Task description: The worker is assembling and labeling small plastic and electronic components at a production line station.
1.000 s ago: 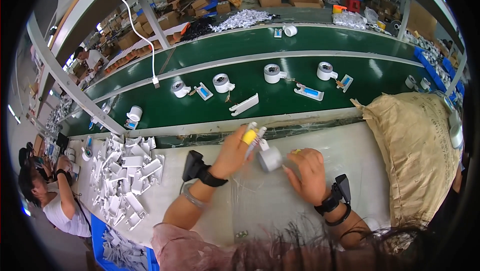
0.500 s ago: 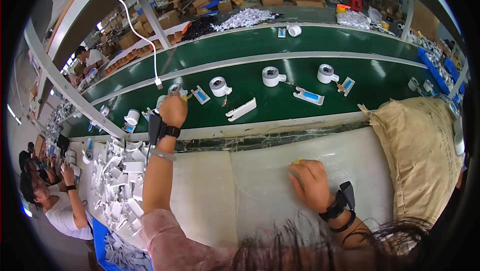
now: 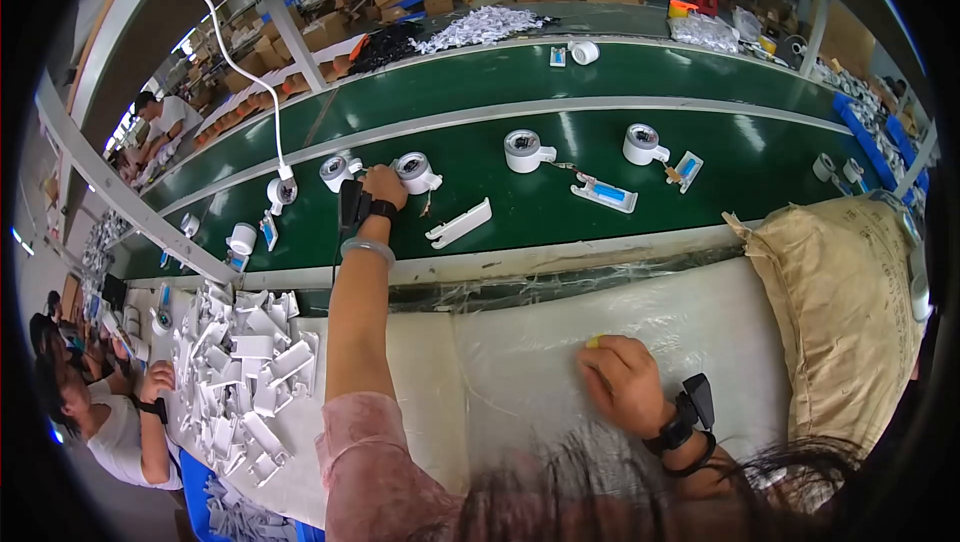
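Observation:
My left hand (image 3: pixel 384 187) reaches out over the green conveyor belt, right beside a round white device housing (image 3: pixel 415 172) with its dark inside facing up. Its fingertips are hidden behind the hand, so a grip does not show. Another round housing (image 3: pixel 339 173) lies just left of that hand. On the near right, above the film-covered work surface, my right hand (image 3: pixel 628 382) hovers or rests with fingers loosely curled and thumb apart. A yellow finger cot (image 3: pixel 593 342) covers one fingertip, and nothing shows in that hand. A white elongated cover (image 3: pixel 460 223) lies on the belt between them.
More housings (image 3: pixel 528 150) with wired blue-celled trays (image 3: pixel 605 193) lie along the belt (image 3: pixel 470 142). A heap of white plastic covers (image 3: pixel 250 362) is left of my arm. A brown sack (image 3: pixel 840 312) stands at right. A white cable (image 3: pixel 262 82) hangs down. A co-worker (image 3: pixel 115 422) sits at left.
My left hand has moved right along the belt, from the left-hand housing to beside the following one. The view has shifted slightly. My right hand stays nearly in place.

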A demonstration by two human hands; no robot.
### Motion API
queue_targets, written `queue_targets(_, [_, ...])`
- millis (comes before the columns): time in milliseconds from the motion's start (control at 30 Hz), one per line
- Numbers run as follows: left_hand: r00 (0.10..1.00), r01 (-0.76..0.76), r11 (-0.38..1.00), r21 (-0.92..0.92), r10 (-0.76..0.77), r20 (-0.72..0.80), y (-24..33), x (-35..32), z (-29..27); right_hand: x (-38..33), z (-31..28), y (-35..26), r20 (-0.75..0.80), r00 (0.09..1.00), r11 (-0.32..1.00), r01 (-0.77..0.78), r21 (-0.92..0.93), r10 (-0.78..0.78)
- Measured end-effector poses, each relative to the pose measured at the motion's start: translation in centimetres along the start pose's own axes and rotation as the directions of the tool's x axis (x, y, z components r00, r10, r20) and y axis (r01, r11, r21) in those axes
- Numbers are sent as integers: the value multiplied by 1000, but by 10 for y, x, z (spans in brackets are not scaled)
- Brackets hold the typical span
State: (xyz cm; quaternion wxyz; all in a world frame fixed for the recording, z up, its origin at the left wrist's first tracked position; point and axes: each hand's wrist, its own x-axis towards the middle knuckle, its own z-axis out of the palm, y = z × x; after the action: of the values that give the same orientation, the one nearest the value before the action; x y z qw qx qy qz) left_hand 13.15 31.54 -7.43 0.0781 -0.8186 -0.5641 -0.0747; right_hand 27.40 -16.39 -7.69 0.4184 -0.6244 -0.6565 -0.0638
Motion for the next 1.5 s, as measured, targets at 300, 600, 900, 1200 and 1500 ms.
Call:
queue_targets(300, [1000,22,811,-584,-15,18,1,-33,-8,2,-3,1,28,999,999,25,30,-26])
queue_targets(600, [725,87,495,-865,564,396,116,-113,-75,2,-6,-14,38,997,996,59,66,-61])
queue_targets(900, [304,320,36,-947,943,138,150,-220,-148,9,-36,-16,-303,945,990,-139,-26,125])
queue_targets(1200, [399,35,163,-986,902,163,97,-300,-161,3,-37,-18,-23,992,989,123,-81,-125])
queue_targets(1500, [609,370,-6,-929,757,237,97,-323,-129,8,-43,-36,-6,1000,999,-28,37,29])
